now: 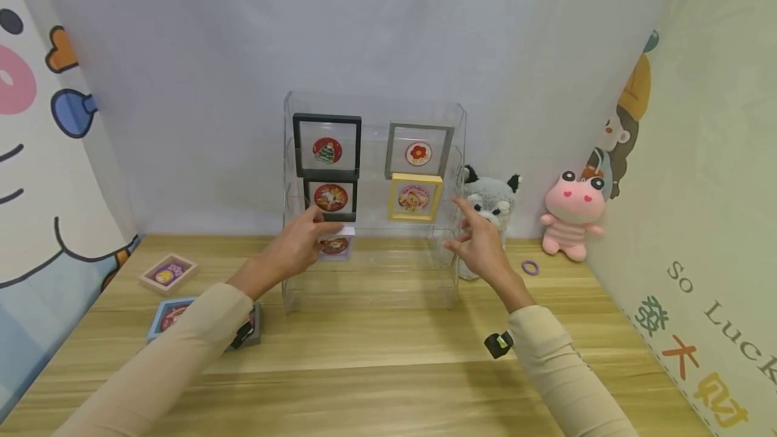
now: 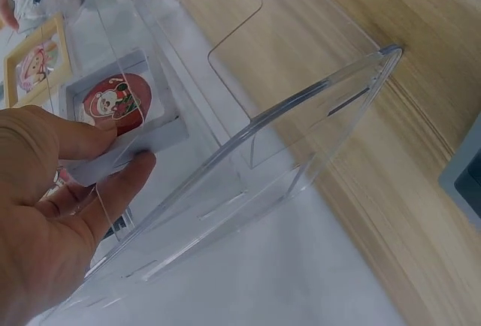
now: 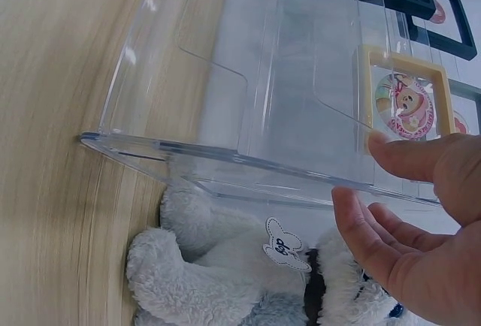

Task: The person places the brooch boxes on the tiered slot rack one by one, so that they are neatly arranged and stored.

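Basically, left hand [image 1: 297, 241] pinches a small pale frame [image 1: 335, 248] with a red Santa picture; thumb on the front, finger against its edge. Frame sits at the third level of a clear rack [image 1: 379, 241], near the rack's left edge, just below a black frame [image 1: 330, 198]. Whether it rests fully on the shelf is hard to tell, the clear plastic blurs it.

Right hand [image 1: 482, 241] is at the rack's right edge, thumb and fingers spread apart, nothing gripped. Thumb tip is near the yellow frame [image 1: 415, 198]; contact with the rack's side panel can't be confirmed.

Top level: larger black frame [image 1: 328, 148] toward the left edge, gray frame [image 1: 419, 152] toward the right edge. Second level: the other black one on the left, yellow on the right, both upright.

Rack stands toward the table's [image 1: 376, 390] back edge, about mid-width. Gray plush dog [image 1: 500, 194] just beside the rack's right edge, then a purple ring [image 1: 530, 268] and a pink plush toy [image 1: 573, 211] near the back right corner. Toward the table's left edge: beige frame [image 1: 169, 272] lying flat, and in front of it a blue frame [image 1: 166, 313], partly hidden by the left sleeve [image 1: 176, 363].
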`<action>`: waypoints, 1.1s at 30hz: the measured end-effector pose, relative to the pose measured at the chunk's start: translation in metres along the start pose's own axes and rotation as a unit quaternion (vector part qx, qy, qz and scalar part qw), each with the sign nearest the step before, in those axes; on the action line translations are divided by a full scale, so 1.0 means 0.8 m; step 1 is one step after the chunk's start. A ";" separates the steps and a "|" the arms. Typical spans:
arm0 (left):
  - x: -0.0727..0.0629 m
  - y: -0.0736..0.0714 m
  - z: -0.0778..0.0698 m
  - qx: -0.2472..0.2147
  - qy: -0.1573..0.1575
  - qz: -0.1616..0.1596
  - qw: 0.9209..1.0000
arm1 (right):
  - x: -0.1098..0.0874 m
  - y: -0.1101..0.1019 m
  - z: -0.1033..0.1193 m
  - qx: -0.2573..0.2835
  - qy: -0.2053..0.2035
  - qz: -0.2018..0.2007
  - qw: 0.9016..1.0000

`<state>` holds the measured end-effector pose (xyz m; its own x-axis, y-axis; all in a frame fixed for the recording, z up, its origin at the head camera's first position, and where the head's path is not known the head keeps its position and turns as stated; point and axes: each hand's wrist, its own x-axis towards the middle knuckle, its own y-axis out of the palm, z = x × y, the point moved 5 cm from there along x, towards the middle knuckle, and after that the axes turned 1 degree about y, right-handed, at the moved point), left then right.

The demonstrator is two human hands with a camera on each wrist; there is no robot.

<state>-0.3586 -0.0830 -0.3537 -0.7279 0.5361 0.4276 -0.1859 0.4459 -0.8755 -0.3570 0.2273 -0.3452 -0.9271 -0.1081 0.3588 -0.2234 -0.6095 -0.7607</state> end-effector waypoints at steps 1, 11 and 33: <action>0.000 0.000 0.000 -0.001 -0.003 0.001 1.000 | 0.000 0.000 0.000 0.000 -0.001 -0.001 1.000; -0.003 -0.004 0.001 -0.005 -0.007 -0.001 1.000 | -0.002 0.000 0.003 0.002 -0.007 -0.003 1.000; -0.050 -0.092 0.039 -0.139 -0.110 -0.040 0.983 | 0.000 0.000 0.000 0.004 -0.004 -0.001 1.000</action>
<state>-0.3364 -0.1594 -0.3136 -0.8493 0.3368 0.4066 -0.0828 0.6756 -0.7326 -0.3570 0.2272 -0.3449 -0.9239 -0.1134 0.3653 -0.2229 -0.6164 -0.7552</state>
